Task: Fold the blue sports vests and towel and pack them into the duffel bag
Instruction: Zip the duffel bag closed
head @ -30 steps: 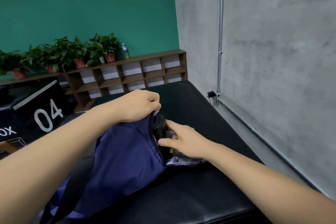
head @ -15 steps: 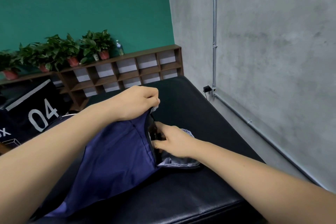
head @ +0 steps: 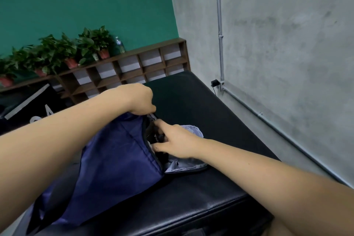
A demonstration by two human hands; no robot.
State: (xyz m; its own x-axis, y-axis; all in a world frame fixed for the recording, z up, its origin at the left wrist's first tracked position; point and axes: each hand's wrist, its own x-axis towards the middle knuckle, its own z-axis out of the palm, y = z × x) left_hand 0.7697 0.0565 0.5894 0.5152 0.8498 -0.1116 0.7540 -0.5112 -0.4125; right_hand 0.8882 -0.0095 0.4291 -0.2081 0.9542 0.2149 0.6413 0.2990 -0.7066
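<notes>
- Since a second ago your right hand [head: 178, 142] has gone deeper into the mouth of the duffel bag [head: 115, 155], and your view has tipped to one side. Your left hand [head: 140, 99] has stayed at the bag's upper rim.
- Your left hand has its fingers curled tight round that rim and lifts it, which I judge is to hold the mouth open so the other hand can work inside.
- Your right hand reaches in with thumb and forefinger spread. The fingertips are hidden in the opening, so I cannot tell whether they pinch anything or only push.
- Just inside sits a dark item [head: 153, 136] with white lettering, touching your right fingers. It is too hidden to name.
- Pale blue-grey cloth [head: 191, 128] spills from the mouth under your right wrist. Whether it is a vest, the towel or the lining, I cannot tell.
- The bag lies on its side on the black padded bench [head: 201, 197], its mouth facing your right hand, so things can slide straight in.
- Packing looks well along. Tuck the loose cloth in before you release the rim.
</notes>
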